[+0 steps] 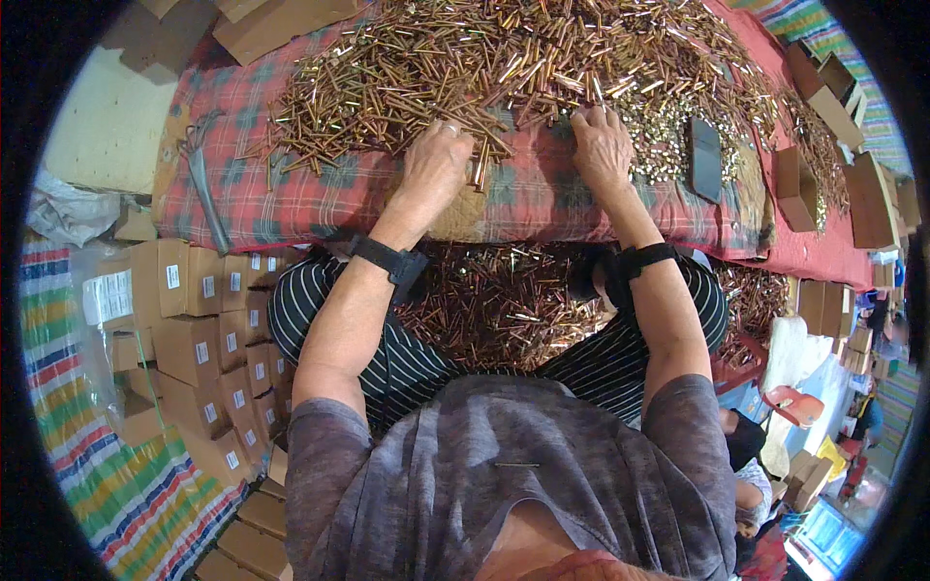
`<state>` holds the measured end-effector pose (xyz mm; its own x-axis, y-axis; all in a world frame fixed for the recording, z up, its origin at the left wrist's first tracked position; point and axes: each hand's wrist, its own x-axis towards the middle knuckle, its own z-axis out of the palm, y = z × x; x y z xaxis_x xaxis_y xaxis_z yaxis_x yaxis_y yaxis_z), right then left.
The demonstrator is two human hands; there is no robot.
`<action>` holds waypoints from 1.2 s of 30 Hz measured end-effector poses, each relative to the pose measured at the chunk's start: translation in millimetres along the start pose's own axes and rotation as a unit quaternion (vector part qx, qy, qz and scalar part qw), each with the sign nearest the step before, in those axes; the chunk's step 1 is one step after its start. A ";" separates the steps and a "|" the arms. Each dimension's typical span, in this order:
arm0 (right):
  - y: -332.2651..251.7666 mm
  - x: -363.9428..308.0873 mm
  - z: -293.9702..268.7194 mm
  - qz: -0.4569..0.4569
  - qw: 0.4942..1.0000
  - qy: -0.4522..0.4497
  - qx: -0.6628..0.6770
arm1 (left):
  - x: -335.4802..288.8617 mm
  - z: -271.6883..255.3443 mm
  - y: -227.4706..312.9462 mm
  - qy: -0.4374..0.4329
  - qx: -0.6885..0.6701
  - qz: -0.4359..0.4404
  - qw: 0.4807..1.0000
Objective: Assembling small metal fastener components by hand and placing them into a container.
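Observation:
A wide heap of long, thin, brass-coloured bolts (387,82) covers the far part of a padded table. At the heap's near edge my left hand (436,167) is closed, with a few bolts (480,172) jutting out by its thumb side; its fingertips are partly hidden. My right hand (603,150) is also closed, its fingers pinched together where the bolts meet a pile of small shiny nuts (659,136). What sits between those fingertips is too small to make out. Bare plaid cloth (528,189) shows between the two hands.
A dark phone (705,160) lies right of the nuts. A long metal tool (203,189) rests at the table's left. Stacked cardboard boxes (189,339) stand below left, opened boxes (796,189) at right. More bolts (494,300) fill the space between my knees.

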<state>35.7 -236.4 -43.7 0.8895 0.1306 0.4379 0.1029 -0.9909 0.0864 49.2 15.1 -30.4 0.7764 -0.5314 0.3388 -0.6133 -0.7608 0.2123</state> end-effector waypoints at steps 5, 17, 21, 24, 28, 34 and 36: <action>-3.2 -2.2 -10.2 -0.003 1.000 -0.016 -0.014 | 2.6 -12.3 -1.2 0.009 -0.055 0.009 0.998; -49.5 -11.2 -55.1 0.057 0.938 -0.061 0.338 | 2.8 -30.1 0.6 0.073 0.023 -0.039 0.996; -53.0 -12.8 -60.9 0.079 0.900 -0.053 0.424 | 4.3 -42.7 12.9 0.006 -0.309 -0.186 0.933; -57.6 -12.4 -63.6 0.083 0.900 -0.046 0.425 | 3.8 -41.0 17.9 0.002 -0.502 -0.223 0.836; -60.8 -13.7 -60.3 0.095 0.897 -0.046 0.429 | 3.5 -36.1 22.4 0.006 -0.632 -0.233 0.740; -64.1 -13.6 -73.4 0.103 0.888 -0.049 0.446 | 3.4 -35.2 25.4 -0.012 -0.670 -0.244 0.700; -66.2 -13.2 -79.1 0.124 0.858 -0.092 0.491 | 2.7 -33.8 24.9 -0.015 -0.681 -0.246 0.689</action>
<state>-18.1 -170.0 15.6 0.9841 -0.0053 0.1774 0.1454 -0.5491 -0.8230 31.2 7.3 6.8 0.9292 -0.3567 -0.0965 0.1748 0.1941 0.9653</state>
